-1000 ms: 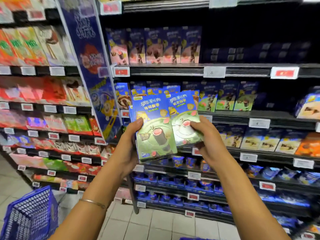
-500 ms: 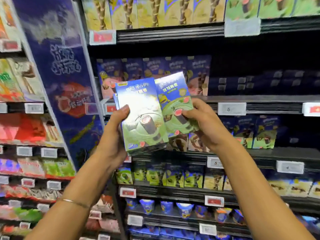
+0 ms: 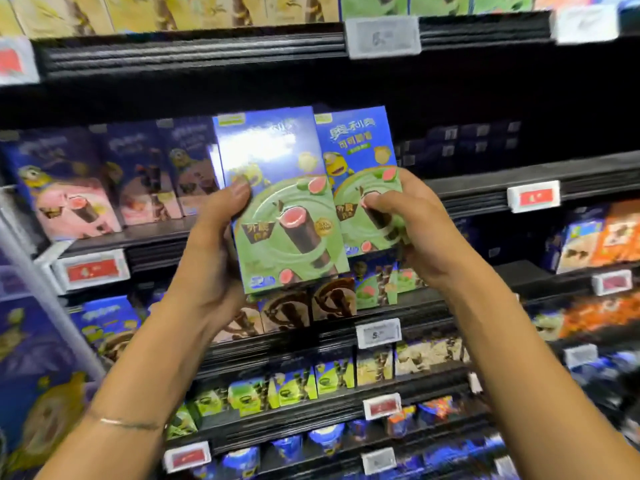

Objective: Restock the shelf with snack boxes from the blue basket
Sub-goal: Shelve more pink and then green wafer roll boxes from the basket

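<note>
Green-blue snack boxes point(image 3: 277, 202) are held up w/ both arms raised: left hand point(image 3: 211, 251) grips the front stack, right hand point(image 3: 419, 230) pinches the rear box point(image 3: 360, 157).

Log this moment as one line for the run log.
phase: holding at shelf, unplaced | left hand: grips green-and-blue snack box | right hand: grips second matching box | shelf: pink boxes at left

Bright overhead store light leaves 1 white glare patch on the upper face of the left snack box point(image 3: 287, 202). Above that box the shelf point(image 3: 194, 53) recess sits in deep shadow. To either side of it, packages point(image 3: 62, 188) and price tags point(image 3: 382, 38) smear with motion blur, and shelf lines tilt and bend.
</note>
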Tool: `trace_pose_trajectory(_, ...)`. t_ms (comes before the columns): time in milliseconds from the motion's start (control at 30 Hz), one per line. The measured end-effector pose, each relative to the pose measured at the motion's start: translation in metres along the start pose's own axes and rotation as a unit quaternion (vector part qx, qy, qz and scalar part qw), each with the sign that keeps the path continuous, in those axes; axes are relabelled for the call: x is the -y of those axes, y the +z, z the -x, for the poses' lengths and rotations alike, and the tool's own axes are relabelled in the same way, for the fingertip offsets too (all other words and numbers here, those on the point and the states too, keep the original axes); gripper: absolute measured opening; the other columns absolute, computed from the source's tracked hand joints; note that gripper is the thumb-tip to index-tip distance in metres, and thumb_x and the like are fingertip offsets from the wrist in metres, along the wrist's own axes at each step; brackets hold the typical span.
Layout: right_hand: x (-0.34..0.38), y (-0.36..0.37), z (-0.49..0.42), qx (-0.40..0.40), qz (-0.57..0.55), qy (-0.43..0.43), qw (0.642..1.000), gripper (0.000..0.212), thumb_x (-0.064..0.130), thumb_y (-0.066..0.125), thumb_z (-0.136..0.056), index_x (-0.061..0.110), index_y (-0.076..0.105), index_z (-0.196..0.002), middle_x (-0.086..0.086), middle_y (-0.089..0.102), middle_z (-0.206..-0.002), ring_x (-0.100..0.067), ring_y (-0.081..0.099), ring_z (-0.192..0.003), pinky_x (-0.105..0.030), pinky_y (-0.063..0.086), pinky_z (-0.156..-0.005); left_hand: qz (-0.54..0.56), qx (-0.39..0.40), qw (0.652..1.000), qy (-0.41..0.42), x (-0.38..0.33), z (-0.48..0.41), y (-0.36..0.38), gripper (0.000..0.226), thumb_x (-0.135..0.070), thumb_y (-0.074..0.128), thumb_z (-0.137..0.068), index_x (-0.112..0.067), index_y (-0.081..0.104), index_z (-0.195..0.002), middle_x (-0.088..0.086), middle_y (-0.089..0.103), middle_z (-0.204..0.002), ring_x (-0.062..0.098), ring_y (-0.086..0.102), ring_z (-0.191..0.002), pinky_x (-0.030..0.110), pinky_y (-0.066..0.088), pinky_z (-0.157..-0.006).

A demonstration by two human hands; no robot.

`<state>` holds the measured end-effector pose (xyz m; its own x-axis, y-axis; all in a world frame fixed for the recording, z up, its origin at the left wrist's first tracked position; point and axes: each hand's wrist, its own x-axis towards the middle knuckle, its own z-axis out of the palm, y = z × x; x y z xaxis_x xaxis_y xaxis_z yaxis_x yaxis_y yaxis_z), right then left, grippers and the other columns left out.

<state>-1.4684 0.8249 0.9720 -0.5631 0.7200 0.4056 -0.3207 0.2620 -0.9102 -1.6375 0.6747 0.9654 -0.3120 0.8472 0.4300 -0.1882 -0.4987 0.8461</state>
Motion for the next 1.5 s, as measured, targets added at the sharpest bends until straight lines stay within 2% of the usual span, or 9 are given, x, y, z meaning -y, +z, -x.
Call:
trace_pose_trajectory(167, 0.003, -0.015, 0.005, -0.042, -0.023, 0.015, 0.999, 0.027, 0.025, 0.058, -0.085, 0.014, 0.06, -0.11, -0.009, 0.063, -0.101, -0.023, 0.057, -0.094, -0.037, 0.042, -0.077, 0.053, -0.013, 0.998, -0.036, 0.02, -0.014, 0.004, 0.033, -0.037, 0.054, -0.092, -0.024, 0.084, -0.089, 0.001, 0.081, -0.1, 0.018, 0.078, -0.09, 0.032, 0.063, -0.081)
trace_pose_trajectory(367, 0.004, -0.036, 0.009, -0.04, 0.003, 0.015, 0.999, 0.014, 0.015, 0.052, -0.098, 0.013, 0.059, -0.11, -0.002, 0.069, -0.1, -0.011, 0.066, -0.086, -0.027, 0.05, -0.074, 0.065, -0.026, 0.997, -0.041, 0.036, -0.022, 0.019, 0.051, -0.048, 0.071, -0.074, -0.017, 0.078, -0.114, 0.011, 0.077, -0.118, 0.029, 0.073, -0.104, 0.042, 0.055, -0.097)
trace_pose_trajectory(567, 0.002, -0.064, -0.001, -0.022, -0.005, 0.02, 1.0, 0.018, 0.019, 0.056, -0.098, 0.014, 0.062, -0.115, -0.002, 0.075, -0.105, -0.011, 0.071, -0.09, -0.024, 0.056, -0.067, 0.047, -0.06, 0.996, -0.044, 0.051, -0.029, 0.046, 0.051, -0.045, 0.069, -0.08, -0.014, 0.076, -0.12, 0.011, 0.078, -0.116, 0.027, 0.076, -0.1, 0.04, 0.059, -0.092)
trace_pose_trajectory(767, -0.005, -0.107, -0.012, 0.025, 0.006, 0.01, 1.0, 0.019, 0.013, 0.057, -0.1, 0.011, 0.06, -0.119, -0.001, 0.072, -0.102, -0.004, 0.067, -0.074, -0.018, 0.047, -0.056, -0.008, -0.125, 0.992, 0.01, 0.071, -0.028, 0.089, 0.055, -0.046, 0.071, -0.072, -0.014, 0.075, -0.116, 0.01, 0.08, -0.11, 0.026, 0.077, -0.096, 0.036, 0.063, -0.082)
trace_pose_trajectory(933, 0.003, -0.134, -0.027, 0.078, -0.005, 0.028, 0.997, 0.022, 0.011, 0.064, -0.096, 0.007, 0.064, -0.117, -0.008, 0.077, -0.108, -0.027, 0.075, -0.097, -0.041, 0.059, -0.078, -0.009, -0.155, 0.988, 0.021, 0.083, -0.024, 0.115, 0.04, -0.041, 0.05, -0.096, -0.024, 0.085, -0.095, 0.002, 0.082, -0.101, 0.02, 0.079, -0.091, 0.033, 0.063, -0.077)
trace_pose_trajectory(1033, 0.009, -0.141, -0.056, 0.064, -0.001, 0.025, 0.998, 0.015, 0.01, 0.066, -0.093, 0.011, 0.067, -0.108, -0.006, 0.077, -0.105, -0.02, 0.076, -0.091, -0.032, 0.058, -0.067, -0.013, -0.196, 0.98, 0.032, 0.079, -0.025, 0.117, 0.038, -0.043, 0.051, -0.094, -0.025, 0.084, -0.093, 0.001, 0.082, -0.099, 0.02, 0.079, -0.089, 0.035, 0.064, -0.079)
trace_pose_trajectory(1200, 0.005, -0.148, -0.12, -0.015, 0.059, 0.019, 0.998, 0.026, 0.006, 0.073, -0.085, 0.01, 0.061, -0.107, -0.007, 0.072, -0.109, -0.02, 0.072, -0.098, -0.043, 0.06, -0.085, -0.018, -0.192, 0.98, 0.047, 0.063, -0.039, 0.103, 0.036, -0.045, 0.052, -0.096, -0.028, 0.084, -0.1, 0.002, 0.08, -0.11, 0.024, 0.077, -0.099, 0.043, 0.059, -0.092)
trace_pose_trajectory(1367, -0.021, -0.118, -0.173, -0.009, 0.189, 0.04, 0.981, 0.029, 0.012, 0.072, -0.087, 0.004, 0.059, -0.111, -0.016, 0.067, -0.115, -0.028, 0.065, -0.103, -0.038, 0.053, -0.078, -0.026, -0.152, 0.986, 0.062, 0.048, -0.059, 0.089, 0.05, -0.043, 0.085, -0.064, -0.024, 0.075, -0.109, 0.007, 0.076, -0.114, 0.031, 0.071, -0.103, 0.048, 0.053, -0.097)
trace_pose_trajectory(1500, -0.032, -0.086, -0.206, 0.031, 0.377, 0.027, 0.925, 0.027, 0.013, 0.053, -0.097, -0.004, 0.066, -0.112, -0.024, 0.065, -0.119, -0.038, 0.062, -0.109, -0.032, 0.046, -0.075, -0.009, -0.15, 0.986, 0.067, 0.043, -0.07, 0.077, 0.04, -0.042, 0.064, -0.082, -0.022, 0.073, -0.116, 0.01, 0.075, -0.118, 0.034, 0.069, -0.106, 0.051, 0.048, -0.101)
